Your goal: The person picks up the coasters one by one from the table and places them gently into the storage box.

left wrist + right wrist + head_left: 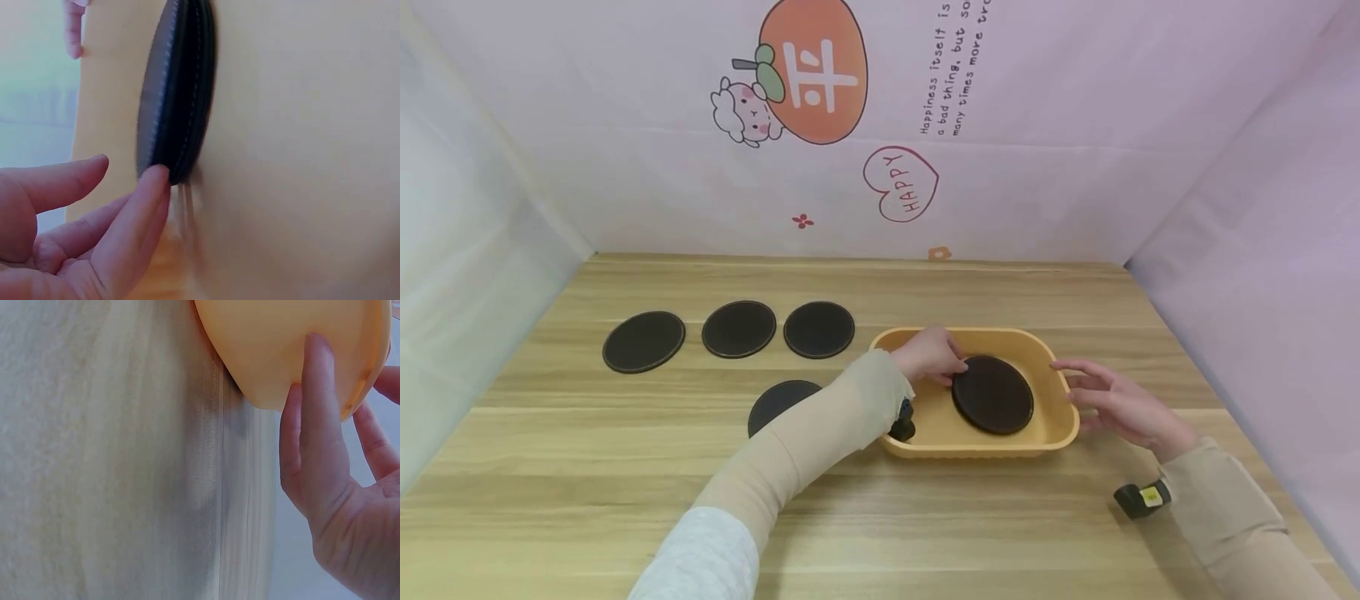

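Black round coasters [992, 395] lie in a yellow-orange plastic basket [977, 451]. Seen edge-on in the left wrist view, stitched coaster edges [181, 94] sit close together, apparently more than one disc. My left hand [929, 354] reaches over the basket's left end. One of its fingertips touches the coasters' near edge, while the thumb stays apart from them. At the basket's right end is my right hand [1116, 404]. Its extended fingers [320, 406] rest against the outer end wall, with other fingers near the rim.
Three black coasters lie in a row at the back left: a left one [643, 342], a middle one [739, 329] and a right one [819, 330]. Another coaster [775, 404] is partly hidden by my left forearm. A printed cloth wall [1037, 183] rises behind the wooden table [925, 533].
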A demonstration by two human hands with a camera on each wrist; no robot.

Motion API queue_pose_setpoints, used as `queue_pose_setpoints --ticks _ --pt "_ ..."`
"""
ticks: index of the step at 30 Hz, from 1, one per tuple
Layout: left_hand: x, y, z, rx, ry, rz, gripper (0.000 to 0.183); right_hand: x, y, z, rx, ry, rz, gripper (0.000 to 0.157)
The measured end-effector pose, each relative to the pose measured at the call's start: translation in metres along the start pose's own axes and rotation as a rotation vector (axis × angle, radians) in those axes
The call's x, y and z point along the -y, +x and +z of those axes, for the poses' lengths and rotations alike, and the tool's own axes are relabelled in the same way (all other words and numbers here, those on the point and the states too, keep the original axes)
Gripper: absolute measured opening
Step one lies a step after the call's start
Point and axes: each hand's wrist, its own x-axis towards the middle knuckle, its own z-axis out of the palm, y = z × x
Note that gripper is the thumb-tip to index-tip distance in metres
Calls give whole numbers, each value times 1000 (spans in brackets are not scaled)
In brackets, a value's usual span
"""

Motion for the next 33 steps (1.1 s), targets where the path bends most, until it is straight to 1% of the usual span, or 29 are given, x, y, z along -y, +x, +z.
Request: queue_pose_setpoints --ticks 3,6,8,10,13,15,20,24,28,33 --pt "-1 -2 -3 9 16 1 29 0 1 0 7 11 -8 44" --pt "0 -3 -8 45 0 24 32 -2 1 0 7 13 -8 44" --pt "2 -2 -12 79 -32 55 32 -3 1 1 3 6 -1 44" --pt "2 -4 -15 113 -87 86 33 -4 1 1 0 -3 6 44" --pt "-3 -8 -21 151 -183 118 34 -4 0 1 6 0 4 44" --pt "-9 -13 -24 165 -232 127 37 -3 0 1 14 10 -4 45" --pt "-21 -24 -34 193 -235 162 39 -2 -1 0 28 31 -21 46" --pt "-31 -34 -45 189 -253 188 38 -1 -1 1 15 19 -14 46" --pt "-40 -45 -55 159 -252 218 34 -1 -1 0 18 23 -17 47" --pt "-43 -57 -65 154 -239 254 32 0 -1 0 19 24 -18 46"
